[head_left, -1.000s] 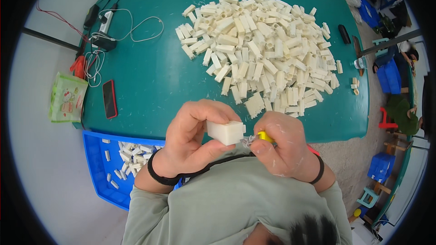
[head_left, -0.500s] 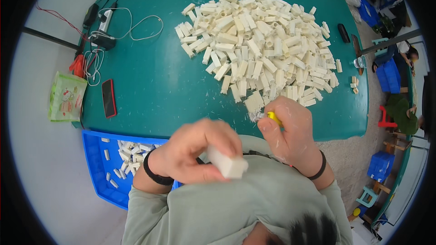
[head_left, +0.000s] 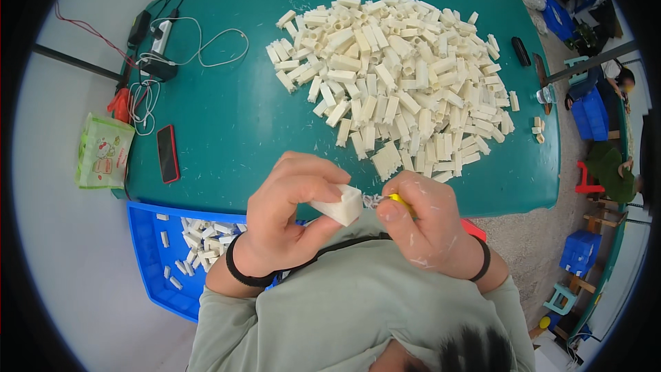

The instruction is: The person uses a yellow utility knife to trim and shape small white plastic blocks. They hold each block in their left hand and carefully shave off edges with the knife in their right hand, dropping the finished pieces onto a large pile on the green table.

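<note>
My left hand (head_left: pixel 286 210) grips a white rectangular plastic block (head_left: pixel 342 208) between thumb and fingers, just over the table's near edge. Its end faces right. My right hand (head_left: pixel 428 224) is closed around a small tool with a yellow handle (head_left: pixel 401 204); pale shavings cling about its tip, so the tip's shape is hidden. The tool's end lies close to the block's right end, and I cannot tell whether they touch. Just beyond both hands rises a large heap of similar off-white hollow blocks (head_left: pixel 406 83) on the green table (head_left: pixel 220 96).
A blue tray (head_left: pixel 148 262) with several white pieces sits below the table edge at left. A red-edged phone (head_left: pixel 167 155), a power strip (head_left: pixel 160 38) with cables and a green bag (head_left: pixel 105 151) are at the left side. A black object (head_left: pixel 520 52) lies at right.
My left hand has lifted the block away from my chest toward the table and turned it. My right hand has come down and left, bringing the yellow tool near the block's end.
</note>
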{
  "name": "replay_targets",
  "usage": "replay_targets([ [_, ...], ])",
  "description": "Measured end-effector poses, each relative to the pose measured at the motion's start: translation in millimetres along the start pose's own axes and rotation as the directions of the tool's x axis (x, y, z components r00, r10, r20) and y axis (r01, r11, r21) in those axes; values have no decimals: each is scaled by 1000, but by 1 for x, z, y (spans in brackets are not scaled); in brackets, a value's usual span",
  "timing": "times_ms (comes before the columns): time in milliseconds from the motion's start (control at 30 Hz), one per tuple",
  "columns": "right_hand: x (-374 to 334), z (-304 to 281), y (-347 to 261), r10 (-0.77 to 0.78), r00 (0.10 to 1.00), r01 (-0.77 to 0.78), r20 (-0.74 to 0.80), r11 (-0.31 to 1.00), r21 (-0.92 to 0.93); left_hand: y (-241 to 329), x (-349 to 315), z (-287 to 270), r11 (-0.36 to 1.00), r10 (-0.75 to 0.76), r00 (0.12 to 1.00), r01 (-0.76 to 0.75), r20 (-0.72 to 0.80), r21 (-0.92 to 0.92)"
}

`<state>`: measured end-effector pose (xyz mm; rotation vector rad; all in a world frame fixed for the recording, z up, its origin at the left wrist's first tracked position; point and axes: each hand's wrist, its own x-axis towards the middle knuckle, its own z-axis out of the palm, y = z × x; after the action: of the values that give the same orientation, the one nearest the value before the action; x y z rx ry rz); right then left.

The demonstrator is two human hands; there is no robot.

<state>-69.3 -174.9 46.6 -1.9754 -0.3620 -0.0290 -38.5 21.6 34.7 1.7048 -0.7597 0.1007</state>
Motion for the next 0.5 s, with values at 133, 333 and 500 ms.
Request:
replay_targets([
  [133,1,1,-2,-4,1000,4,-5,1000,-5,1,2,-2,981,81,996,-84,23,177],
  [333,2,1,3,23,999,-25,-22,996,-91,-2,5,3,952,189,981,-174,-37,251],
  [500,6,5,18,128,990,-138,-63,974,-181,-5,-3,1,971,237,971,-235,-34,37],
])
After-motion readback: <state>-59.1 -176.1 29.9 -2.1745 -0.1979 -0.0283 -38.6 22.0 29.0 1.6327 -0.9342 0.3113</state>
